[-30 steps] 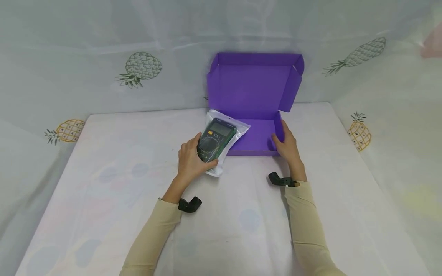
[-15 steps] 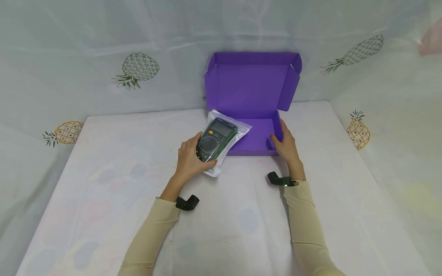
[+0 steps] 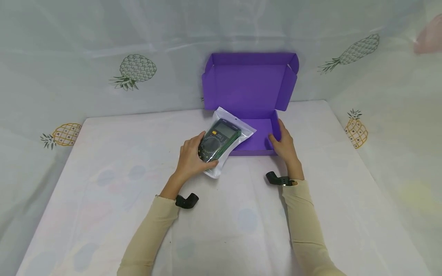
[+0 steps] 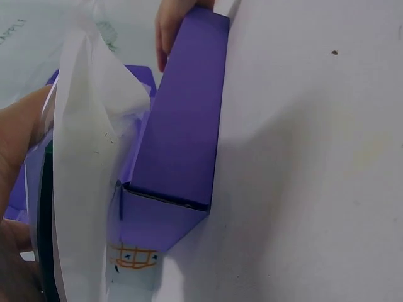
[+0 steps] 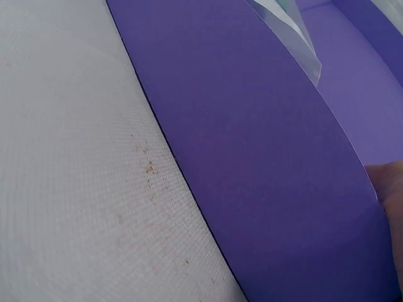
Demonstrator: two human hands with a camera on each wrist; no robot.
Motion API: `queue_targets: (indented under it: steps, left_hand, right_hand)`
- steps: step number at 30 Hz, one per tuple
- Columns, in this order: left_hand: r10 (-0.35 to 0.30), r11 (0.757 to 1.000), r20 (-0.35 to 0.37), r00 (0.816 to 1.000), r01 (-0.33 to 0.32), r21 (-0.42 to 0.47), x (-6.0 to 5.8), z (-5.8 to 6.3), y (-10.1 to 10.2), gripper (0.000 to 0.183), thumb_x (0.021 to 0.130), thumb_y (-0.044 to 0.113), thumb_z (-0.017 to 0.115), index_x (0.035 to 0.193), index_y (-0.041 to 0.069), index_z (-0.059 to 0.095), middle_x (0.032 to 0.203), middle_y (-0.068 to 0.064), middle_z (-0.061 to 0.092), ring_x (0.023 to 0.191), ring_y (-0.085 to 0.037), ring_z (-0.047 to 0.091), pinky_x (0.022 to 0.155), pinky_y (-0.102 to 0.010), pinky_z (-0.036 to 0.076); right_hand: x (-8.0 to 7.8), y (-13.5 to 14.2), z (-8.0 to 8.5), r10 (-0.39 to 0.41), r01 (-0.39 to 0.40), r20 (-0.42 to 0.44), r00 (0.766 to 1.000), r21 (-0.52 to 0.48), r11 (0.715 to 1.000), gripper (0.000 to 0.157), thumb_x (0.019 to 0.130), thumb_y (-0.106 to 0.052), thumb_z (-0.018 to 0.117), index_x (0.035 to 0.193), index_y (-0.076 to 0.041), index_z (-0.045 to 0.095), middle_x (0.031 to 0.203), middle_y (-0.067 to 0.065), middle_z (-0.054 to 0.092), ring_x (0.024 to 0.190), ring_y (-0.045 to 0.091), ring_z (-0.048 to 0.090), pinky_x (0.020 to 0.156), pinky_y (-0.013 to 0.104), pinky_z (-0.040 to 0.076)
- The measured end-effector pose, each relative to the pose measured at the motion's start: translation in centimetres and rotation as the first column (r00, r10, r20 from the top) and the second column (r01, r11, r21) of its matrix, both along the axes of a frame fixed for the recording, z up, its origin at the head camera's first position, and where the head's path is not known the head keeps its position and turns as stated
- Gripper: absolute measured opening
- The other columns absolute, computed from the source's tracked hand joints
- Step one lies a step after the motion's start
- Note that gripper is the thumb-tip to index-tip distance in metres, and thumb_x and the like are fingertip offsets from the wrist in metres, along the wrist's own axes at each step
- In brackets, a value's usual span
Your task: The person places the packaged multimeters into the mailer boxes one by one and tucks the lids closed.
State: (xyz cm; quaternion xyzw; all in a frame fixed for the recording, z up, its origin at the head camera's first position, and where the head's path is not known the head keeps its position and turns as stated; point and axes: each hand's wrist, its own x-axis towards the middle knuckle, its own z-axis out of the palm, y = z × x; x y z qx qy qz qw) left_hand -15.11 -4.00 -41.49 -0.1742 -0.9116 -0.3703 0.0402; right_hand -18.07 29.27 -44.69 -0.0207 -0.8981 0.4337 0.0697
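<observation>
Edging the bagged meter (image 3: 215,142) further over the purple box (image 3: 253,152)!
Grips it between thumb and fingers of the left hand (image 3: 191,159), slanting its top end over the left part of the opening. Pinches the box's right side with the right hand (image 3: 284,145), setting the thumb inside and the fingers outside. Covers a little more of the opening now, but looks to hold it above rather than down inside.

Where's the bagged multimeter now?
Central in the head view, the bagged multimeter is in the left hand, hiding the left front corner of the purple box.
</observation>
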Motion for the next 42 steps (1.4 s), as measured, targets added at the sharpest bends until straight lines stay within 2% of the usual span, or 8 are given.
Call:
queue_targets:
  steps: [12, 27, 42]
  left_hand:
    - [-0.065, 0.996, 0.011, 0.998, 0.066, -0.052, -1.5, 0.6, 0.2, 0.103, 0.066, 0.04, 0.084, 0.15, 0.007, 0.035, 0.142, -0.018, 0.048, 0.127, -0.039, 0.042, 0.102, -0.054, 0.032]
    - [-0.092, 0.993, 0.026, 0.995, 0.093, -0.075, -2.6, 0.7, 0.6, 0.104, 0.066, 0.043, 0.083, 0.151, 0.008, 0.034, 0.142, -0.02, 0.048, 0.126, -0.039, 0.042, 0.105, -0.054, 0.031]
    - [-0.103, 0.993, -0.034, 0.994, 0.1, -0.06, -3.3, 0.5, 1.7, 0.101, 0.062, 0.04, 0.085, 0.147, 0.008, 0.041, 0.139, -0.018, 0.052, 0.123, -0.038, 0.045, 0.101, -0.053, 0.034]
  right_hand:
    - [0.0, -0.1, 0.1, 0.0, 0.0, 0.004, 1.0, -0.008, 1.0, 0.07, 0.098, -0.017, 0.052, 0.156, -0.005, 0.015, 0.158, 0.024, 0.021, 0.145, 0.042, 0.02, 0.118, 0.052, 0.017]
    - [0.1, -0.1, 0.2, -0.004, 0.004, -0.004, 1.0, -0.01, 1.0, 0.069, 0.098, -0.018, 0.052, 0.156, -0.004, 0.016, 0.157, 0.025, 0.023, 0.145, 0.041, 0.021, 0.118, 0.052, 0.018]
    - [0.0, 0.1, -0.3, -0.009, 0.009, -0.022, 1.0, 0.0, 1.0, 0.07, 0.097, -0.018, 0.053, 0.156, -0.005, 0.018, 0.156, 0.025, 0.026, 0.144, 0.042, 0.024, 0.117, 0.052, 0.019]
